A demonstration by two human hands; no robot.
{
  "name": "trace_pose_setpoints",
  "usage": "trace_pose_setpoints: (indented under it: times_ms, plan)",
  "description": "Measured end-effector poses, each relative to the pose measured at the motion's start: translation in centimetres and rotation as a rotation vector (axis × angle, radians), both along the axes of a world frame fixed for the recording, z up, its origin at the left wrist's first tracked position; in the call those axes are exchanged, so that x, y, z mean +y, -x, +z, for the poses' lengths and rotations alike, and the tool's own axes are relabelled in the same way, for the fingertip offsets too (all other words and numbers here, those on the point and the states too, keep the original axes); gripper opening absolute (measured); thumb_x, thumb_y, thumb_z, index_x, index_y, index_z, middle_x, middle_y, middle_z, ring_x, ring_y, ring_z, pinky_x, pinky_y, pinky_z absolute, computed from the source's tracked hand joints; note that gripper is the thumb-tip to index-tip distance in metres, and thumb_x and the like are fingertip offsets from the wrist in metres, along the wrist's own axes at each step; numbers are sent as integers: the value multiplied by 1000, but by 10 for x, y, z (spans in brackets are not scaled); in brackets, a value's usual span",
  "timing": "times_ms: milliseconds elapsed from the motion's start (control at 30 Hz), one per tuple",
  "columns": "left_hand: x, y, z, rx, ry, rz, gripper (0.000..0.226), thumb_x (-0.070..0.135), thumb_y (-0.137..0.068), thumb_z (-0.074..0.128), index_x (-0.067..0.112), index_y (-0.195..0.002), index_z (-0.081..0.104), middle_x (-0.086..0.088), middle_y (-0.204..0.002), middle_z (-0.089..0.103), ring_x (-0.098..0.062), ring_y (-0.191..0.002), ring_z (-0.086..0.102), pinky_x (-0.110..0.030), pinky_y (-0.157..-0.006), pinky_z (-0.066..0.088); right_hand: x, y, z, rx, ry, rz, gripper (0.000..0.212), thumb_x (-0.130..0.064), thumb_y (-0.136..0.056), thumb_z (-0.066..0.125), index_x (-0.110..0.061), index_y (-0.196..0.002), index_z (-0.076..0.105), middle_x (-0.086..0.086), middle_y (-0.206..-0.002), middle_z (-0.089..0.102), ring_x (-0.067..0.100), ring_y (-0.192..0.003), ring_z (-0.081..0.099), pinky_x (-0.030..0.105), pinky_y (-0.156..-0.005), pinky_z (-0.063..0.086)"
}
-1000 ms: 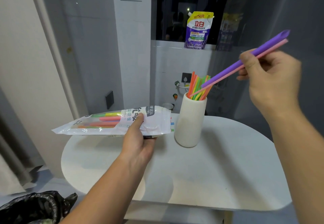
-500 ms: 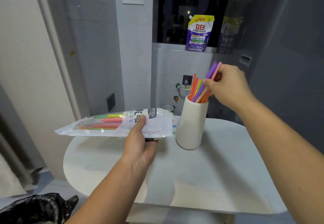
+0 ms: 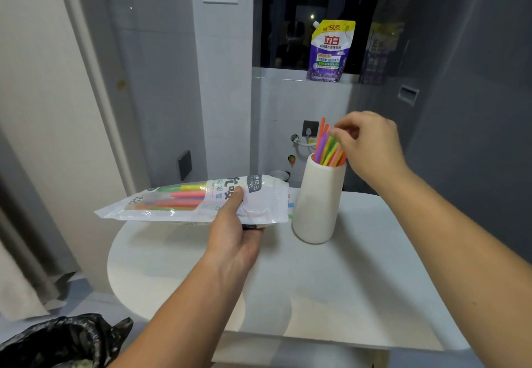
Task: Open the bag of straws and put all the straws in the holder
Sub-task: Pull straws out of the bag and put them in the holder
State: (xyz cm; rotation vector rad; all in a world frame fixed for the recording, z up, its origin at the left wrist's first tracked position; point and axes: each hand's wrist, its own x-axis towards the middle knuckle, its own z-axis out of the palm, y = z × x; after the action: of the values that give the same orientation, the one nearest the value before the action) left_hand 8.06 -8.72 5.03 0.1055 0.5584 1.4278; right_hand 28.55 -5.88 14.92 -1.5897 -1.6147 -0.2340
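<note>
A white ribbed holder [image 3: 318,203] stands on the white table [image 3: 331,287], with several coloured straws [image 3: 328,148] sticking up out of it. My right hand [image 3: 368,148] hovers just above and right of the straw tops, fingers loosely apart, fingertips at the straws and holding nothing. My left hand [image 3: 233,229] grips the clear plastic straw bag [image 3: 184,203] near its open right end, holding it level above the table's left side. Several straws still lie inside the bag's left half.
A purple detergent pouch [image 3: 331,51] stands on the ledge behind. A dark grey appliance [image 3: 460,94] rises at the right. A bin with a black liner [image 3: 57,341] sits on the floor at lower left. A curtain hangs at the left edge.
My right hand pushed the purple and pink straws down into the holder and let them go; its fingers have lifted off. The left hand and bag stayed put.
</note>
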Motion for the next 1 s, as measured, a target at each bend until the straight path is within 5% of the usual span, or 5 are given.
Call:
trace_pose_setpoints:
  times_ms: [267,367,500,733,1000]
  plan:
    - [1,1,-1,-5,-8,-11,40,10,-97,66,13,-136,61,-9,-122,76,-27,-112,73,-54,-100,55,-8,-1,-18,-177,18,-1,38,-31,-101,51,-16,-135,60,4,-141,53,28,-130,38,45,-103,40]
    - [1,2,0,-13,-13,-13,40,11,-97,66,13,-137,60,-9,-120,76,-27,-109,74,-51,-92,58,-25,8,-26,-53,-151,-4,26,-25,-97,55,-15,-120,64,6,-121,55,26,-113,47,39,-91,44]
    - [-2,1,3,-1,-56,-11,37,13,-98,65,13,-135,62,-8,-118,77,-25,-106,75,-51,-95,58,-48,34,-51,487,-30,158,24,-27,-103,45,-23,-84,60,0,-86,60,14,-76,57,31,-73,46]
    - [-10,-7,6,333,-259,15,36,10,-97,66,3,-132,64,-16,-127,72,-26,-105,74,-41,-87,63,-59,70,-84,1745,533,355,64,-56,-103,31,-2,-125,56,24,-113,71,38,-104,70,46,-87,57]
    - [-12,-6,3,405,-241,44,35,4,-95,67,3,-130,65,-16,-121,75,-23,-98,76,-41,-85,63,-63,83,-86,1769,500,359,45,-38,-107,37,-1,-107,63,9,-74,63,29,-81,66,54,-92,56]
